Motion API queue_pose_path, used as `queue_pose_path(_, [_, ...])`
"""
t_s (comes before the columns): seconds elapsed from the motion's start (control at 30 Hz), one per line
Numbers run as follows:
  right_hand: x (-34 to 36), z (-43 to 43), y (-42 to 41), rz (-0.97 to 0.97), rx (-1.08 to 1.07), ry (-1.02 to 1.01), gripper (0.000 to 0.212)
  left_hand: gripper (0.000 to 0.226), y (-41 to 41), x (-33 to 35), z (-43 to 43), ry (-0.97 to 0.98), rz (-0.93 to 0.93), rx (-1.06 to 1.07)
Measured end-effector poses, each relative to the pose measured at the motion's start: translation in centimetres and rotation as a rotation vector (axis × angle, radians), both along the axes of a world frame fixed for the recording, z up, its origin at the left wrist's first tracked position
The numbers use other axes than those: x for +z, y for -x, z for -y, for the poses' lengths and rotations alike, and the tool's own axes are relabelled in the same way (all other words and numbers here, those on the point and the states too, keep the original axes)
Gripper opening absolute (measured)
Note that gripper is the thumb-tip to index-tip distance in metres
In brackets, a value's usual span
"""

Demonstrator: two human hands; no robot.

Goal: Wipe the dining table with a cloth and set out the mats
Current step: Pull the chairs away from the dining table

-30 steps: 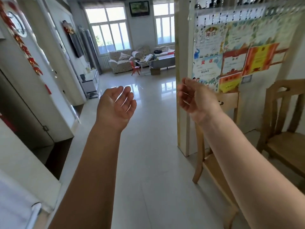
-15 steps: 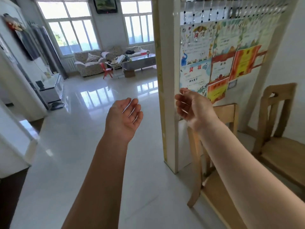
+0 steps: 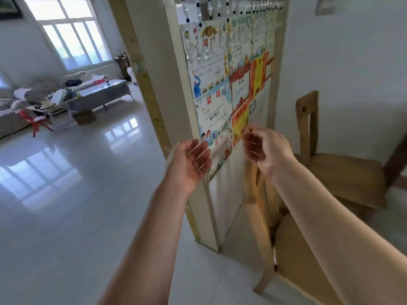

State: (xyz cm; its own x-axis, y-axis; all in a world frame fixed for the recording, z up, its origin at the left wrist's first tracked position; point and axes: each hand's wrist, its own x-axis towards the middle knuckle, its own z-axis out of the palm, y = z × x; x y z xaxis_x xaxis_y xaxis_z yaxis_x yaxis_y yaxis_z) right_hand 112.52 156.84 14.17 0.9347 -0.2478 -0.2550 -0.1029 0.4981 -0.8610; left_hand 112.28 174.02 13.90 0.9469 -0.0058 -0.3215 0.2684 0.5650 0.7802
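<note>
Far to my left a tall window lets light onto the glossy floor, which mirrors its panes. Below the window sits a sofa heaped with cushions, and just beside it a low coffee surface cluttered with papers and small items too blurred to name. A small red chair stands near the sofa's front.

Moving right, a partition wall with a yellowish wooden edge rises from the floor. Colourful award certificates cover its face, and a bead curtain hangs across the top.

My left hand is raised in front of the partition's edge, palm turned toward me, fingers loosely spread and holding nothing. My right hand is up near it, just to the right, fingers curled slightly with the tips apart, also empty. The two hands are close but not touching, both bare forearms reaching in from the near edge.

Under my right arm is a wooden chair, its back toward the partition. Further right a second wooden chair stands against the white wall.

I see neither the dining table, the cloth nor the mats from here.
</note>
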Motion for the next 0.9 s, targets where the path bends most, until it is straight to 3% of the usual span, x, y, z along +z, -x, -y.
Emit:
queue_pose_path(0.3, [-5.3, 3.6, -5.5, -0.165, -0.214, 0.149, 0.017, 0.012, -10.6, -6.5, 6.4, -0.073, -0.166, -0.363])
queue_pose_path(0.5, [-8.8, 4.4, -8.7, -0.266, -0.179, 0.240, 0.016, 0.008, -15.9, -11.1, 11.1, -0.348, -0.250, -0.441])
queue_pose_path(0.63, [-11.9, 3.7, -10.6, -0.375, -0.083, 0.426, 0.017, 0.007, -18.7, -14.4, 11.7, -0.523, -0.294, -0.499])
queue_pose_path(0.83, [-15.2, 1.3, -12.4, -0.471, -0.060, 0.644, 0.026, 0.027, -21.2, -17.7, 11.9, -0.566, -0.340, -0.788])
queue_pose_path(0.9, [-16.0, 0.2, -12.4, -0.498, -0.009, 0.825, 0.026, 0.028, -21.5, -18.2, 11.9, -0.608, -0.328, -0.852])
